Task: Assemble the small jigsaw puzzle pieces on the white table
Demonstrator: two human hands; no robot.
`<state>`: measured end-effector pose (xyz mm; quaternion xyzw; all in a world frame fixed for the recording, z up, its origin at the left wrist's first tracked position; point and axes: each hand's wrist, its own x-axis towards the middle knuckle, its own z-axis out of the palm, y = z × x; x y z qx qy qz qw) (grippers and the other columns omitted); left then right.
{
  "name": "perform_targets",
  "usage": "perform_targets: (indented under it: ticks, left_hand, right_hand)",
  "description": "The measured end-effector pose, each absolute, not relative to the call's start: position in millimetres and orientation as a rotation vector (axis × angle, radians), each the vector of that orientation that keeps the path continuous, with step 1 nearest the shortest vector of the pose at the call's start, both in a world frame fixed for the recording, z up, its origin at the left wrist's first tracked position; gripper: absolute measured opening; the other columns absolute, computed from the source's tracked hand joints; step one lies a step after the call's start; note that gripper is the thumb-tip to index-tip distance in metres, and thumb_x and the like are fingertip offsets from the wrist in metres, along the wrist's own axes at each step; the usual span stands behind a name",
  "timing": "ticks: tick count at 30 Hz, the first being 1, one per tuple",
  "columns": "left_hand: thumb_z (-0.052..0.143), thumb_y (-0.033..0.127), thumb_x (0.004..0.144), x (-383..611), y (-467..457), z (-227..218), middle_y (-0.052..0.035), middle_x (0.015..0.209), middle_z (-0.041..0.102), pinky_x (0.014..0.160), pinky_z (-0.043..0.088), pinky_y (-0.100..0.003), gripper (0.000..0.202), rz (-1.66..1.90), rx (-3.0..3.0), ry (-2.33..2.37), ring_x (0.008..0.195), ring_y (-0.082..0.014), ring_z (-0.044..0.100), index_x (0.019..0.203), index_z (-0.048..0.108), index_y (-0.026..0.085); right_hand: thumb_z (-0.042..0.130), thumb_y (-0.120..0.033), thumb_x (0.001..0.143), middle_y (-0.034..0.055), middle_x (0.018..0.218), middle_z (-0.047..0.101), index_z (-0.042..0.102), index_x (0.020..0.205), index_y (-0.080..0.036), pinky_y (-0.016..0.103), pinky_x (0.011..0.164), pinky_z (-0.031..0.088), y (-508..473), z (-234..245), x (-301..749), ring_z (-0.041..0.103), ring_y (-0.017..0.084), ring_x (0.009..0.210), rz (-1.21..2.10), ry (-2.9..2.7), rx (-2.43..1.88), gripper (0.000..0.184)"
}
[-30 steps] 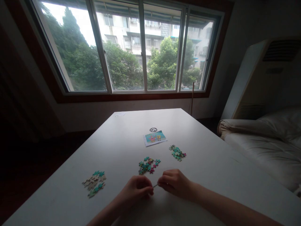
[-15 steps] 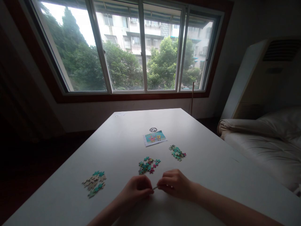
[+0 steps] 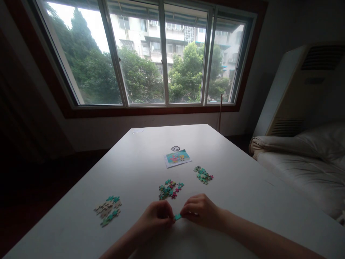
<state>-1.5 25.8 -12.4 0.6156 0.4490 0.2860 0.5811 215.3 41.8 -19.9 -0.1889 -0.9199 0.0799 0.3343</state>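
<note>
Between my fingertips, close to the near part of the white table [image 3: 129,172], is a small teal jigsaw piece [image 3: 177,216]. My left hand [image 3: 159,214] pinches its left end, and my right hand [image 3: 201,210] pinches its right end. Fingers hide both ends, so I cannot tell whether it is one piece or two joined. Just beyond my hands lies a loose pile of teal, pink and yellow jigsaw pieces [image 3: 170,189]. A second pile [image 3: 204,176] sits farther right. To the left is a third pile [image 3: 108,210], with many pieces showing their plain beige side.
Beyond the piles lies a colourful cartoon picture sheet [image 3: 178,158], with a small round dark-rimmed item [image 3: 175,148] behind it. A pale sofa [image 3: 296,165] stands to the right of the table. Past the far table edge is a wide window [image 3: 161,64].
The piece between my hands has turned: earlier its thin pale edge showed, now its teal face is up. My hands have hardly shifted, and the piles are unchanged.
</note>
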Motion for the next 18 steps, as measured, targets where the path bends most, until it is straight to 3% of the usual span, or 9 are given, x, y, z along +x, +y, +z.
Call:
perform_targets:
  ticks: [18]
  left_hand:
    - [0.068,0.019,0.055,0.9,24.7,-8.2,0.0017,0.056,0.058,0.054,0.033,-0.021,0.014,0.659,1.431,1.082,0.055,-0.0094,0.047,0.061,0.058,0.011]
  right_hand:
    - [0.047,-0.029,0.091,0.0013,0.064,0.063,0.062,0.083,-0.018,0.021,0.053,0.039,41.6,-17.6,213.6,0.056,0.01,0.055,0.162,-2.425,-0.52,0.021]
